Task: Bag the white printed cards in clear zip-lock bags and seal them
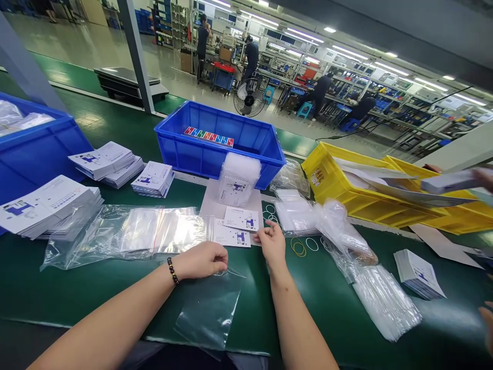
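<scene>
My left hand (208, 259) is closed, its fingers curled over the top edge of a clear plastic bag (211, 311) that lies toward the table's front edge. Thumb and fingers together, my right hand (272, 244) is beside the right edges of two printed cards, an upper card (242, 219) overlapping a lower card (231, 236). Whatever its fingertips pinch is too small to make out. Behind the cards, a stack of small clear bags (239, 177) stands against the blue bin, with a printed card showing at its front.
Card stacks (46, 203) and a large bag of clear bags (134, 231) lie left. Rubber bands (298, 247) and plastic packs (387, 300) lie right. A blue bin (215, 159) and yellow bins (346, 198) stand behind. Another person's blurred hand (484, 177) holds a white stack.
</scene>
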### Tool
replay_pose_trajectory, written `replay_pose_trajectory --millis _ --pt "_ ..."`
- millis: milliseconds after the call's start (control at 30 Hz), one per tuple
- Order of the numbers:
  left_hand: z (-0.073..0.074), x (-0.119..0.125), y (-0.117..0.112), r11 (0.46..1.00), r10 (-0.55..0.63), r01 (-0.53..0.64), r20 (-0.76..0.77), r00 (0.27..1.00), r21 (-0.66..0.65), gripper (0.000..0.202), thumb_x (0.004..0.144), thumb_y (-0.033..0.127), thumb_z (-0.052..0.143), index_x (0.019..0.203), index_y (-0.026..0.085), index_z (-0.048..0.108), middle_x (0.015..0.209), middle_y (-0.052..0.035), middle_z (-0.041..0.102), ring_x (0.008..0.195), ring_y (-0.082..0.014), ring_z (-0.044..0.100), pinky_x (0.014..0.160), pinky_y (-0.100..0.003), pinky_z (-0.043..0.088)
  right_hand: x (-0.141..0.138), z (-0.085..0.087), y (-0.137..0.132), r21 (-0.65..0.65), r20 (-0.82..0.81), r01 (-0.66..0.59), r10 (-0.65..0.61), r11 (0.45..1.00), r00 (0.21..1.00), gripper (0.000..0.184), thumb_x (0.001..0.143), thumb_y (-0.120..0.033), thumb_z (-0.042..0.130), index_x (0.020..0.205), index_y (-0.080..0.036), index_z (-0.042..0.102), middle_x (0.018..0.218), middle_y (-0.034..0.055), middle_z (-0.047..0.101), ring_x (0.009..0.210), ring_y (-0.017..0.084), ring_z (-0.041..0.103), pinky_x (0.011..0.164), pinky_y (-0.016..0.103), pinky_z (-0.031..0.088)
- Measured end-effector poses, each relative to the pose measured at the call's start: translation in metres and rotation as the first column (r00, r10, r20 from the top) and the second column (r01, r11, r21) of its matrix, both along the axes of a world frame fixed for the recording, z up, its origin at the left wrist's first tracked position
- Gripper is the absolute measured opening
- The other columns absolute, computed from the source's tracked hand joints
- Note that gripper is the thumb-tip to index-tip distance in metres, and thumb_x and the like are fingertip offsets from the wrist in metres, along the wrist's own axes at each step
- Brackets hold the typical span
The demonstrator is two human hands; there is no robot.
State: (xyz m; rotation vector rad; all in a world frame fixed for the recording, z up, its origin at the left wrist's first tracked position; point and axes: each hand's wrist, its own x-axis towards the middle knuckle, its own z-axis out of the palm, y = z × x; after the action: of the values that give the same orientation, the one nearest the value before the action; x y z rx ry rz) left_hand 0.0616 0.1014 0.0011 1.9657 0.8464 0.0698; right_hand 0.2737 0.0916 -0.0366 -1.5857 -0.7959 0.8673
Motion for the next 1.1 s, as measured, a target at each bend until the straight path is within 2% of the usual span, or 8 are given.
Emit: replay_pose_trajectory --millis 100,233,400,500,600,700,867,1100 --pt "0.0 0.0 -0.001 1.0 0.011 -0.011 0.01 1.0 -0.016 0.017 0.072 0.028 0.052 0.074 0.018 0.064 0.075 -0.0015 0.063 0.067 -0.0149 0.054 0.059 -0.023 0.039 0.006 -0.003 0.001 -0.043 0.06 0.009 -0.006 0.999 0.998 0.038 0.065 -0.034 0.057 0.097 -0.017 0.047 0.06 -0.0061 0.052 0.056 0.015 0.061 0.056 0.027 0.05" --pt "-0.001 0.0 -0.001 1.0 0.012 -0.013 0.051 0.999 0.018 0.02 0.074 0.029 0.05 0.072 0.018 0.066 0.076 -0.0026 0.062 0.072 -0.0166 0.055 0.063 -0.025 0.039 0.011 0.001 0.003 -0.152 0.543 0.025 0.062 0.988 0.838 0.037 0.071 -0.041 0.051 0.097 -0.015 0.055 0.074 0.0026 0.057 0.07 0.019 0.059 0.064 0.032 0.046" --pt "0.001 -0.001 0.001 0.979 0.201 -0.201 -0.004 0.98 -0.025 0.058 0.078 0.044 0.045 0.129 0.016 0.042 0.071 -0.0005 0.057 0.064 -0.0168 0.053 0.057 -0.026 0.038 0.0 0.013 0.015 -0.405 0.729 0.022 0.308 0.914 0.612 0.039 0.075 -0.052 0.048 0.081 -0.015 0.06 0.093 0.0146 0.058 0.088 0.026 0.057 0.071 0.034 0.041" --pt "0.005 -0.001 -0.001 0.982 0.179 -0.181 -0.051 0.983 -0.047 0.064 0.076 0.051 0.046 0.127 0.013 0.045 0.071 -0.0018 0.058 0.064 -0.0179 0.053 0.055 -0.026 0.037 -0.006 0.015 0.027 -0.418 0.656 0.024 0.284 0.908 0.699 0.038 0.063 -0.05 0.062 0.073 -0.015 0.057 0.097 0.0173 0.056 0.092 0.03 0.056 0.07 0.035 0.04" --pt "0.009 0.0 -0.004 0.994 0.098 -0.1 -0.066 0.993 -0.037 0.04 0.074 0.047 0.049 0.091 0.015 0.065 0.071 -0.0031 0.06 0.064 -0.0179 0.054 0.055 -0.026 0.037 -0.007 0.014 0.036 -0.352 0.56 0.025 0.19 0.936 0.806 0.031 0.054 -0.04 0.07 0.062 -0.018 0.051 0.088 0.0134 0.059 0.087 0.028 0.058 0.065 0.032 0.04" --pt "0.011 0.0 -0.006 0.999 0.028 -0.027 -0.036 0.999 0.037 0.022 0.074 0.033 0.049 0.071 0.017 0.063 0.069 -0.0022 0.061 0.064 -0.0168 0.054 0.058 -0.025 0.038 -0.002 0.013 0.039 -0.28 0.49 0.007 0.136 0.96 0.861 0.026 0.058 -0.035 0.065 0.057 -0.02 0.044 0.071 0.007 0.059 0.074 0.023 0.06 0.058 0.029 0.041" --pt "0.009 0.0 -0.006 0.992 -0.004 -0.001 0.036 0.999 0.126 0.018 0.076 0.027 0.046 0.068 0.017 0.059 0.075 -0.003 0.062 0.073 -0.0172 0.055 0.066 -0.027 0.04 0.007 0.024 0.024 -0.112 0.281 -0.068 0.097 0.991 0.955 0.027 0.071 -0.047 0.047 0.07 -0.021 0.04 0.059 -0.0011 0.057 0.05 0.015 0.057 0.049 0.027 0.045" --pt "0.002 0.001 0.0 0.985 0.166 -0.158 0.14 0.976 -0.061 0.016 0.074 0.028 0.051 0.069 0.018 0.062 0.08 -0.0021 0.063 0.076 -0.0169 0.056 0.071 -0.027 0.043 0.011 0.036 -0.011 0.092 0.087 -0.287 0.28 0.953 0.956 0.026 0.066 -0.042 0.06 0.073 -0.018 0.053 0.058 -0.0018 0.059 0.047 0.011 0.05 0.048 0.024 0.043"
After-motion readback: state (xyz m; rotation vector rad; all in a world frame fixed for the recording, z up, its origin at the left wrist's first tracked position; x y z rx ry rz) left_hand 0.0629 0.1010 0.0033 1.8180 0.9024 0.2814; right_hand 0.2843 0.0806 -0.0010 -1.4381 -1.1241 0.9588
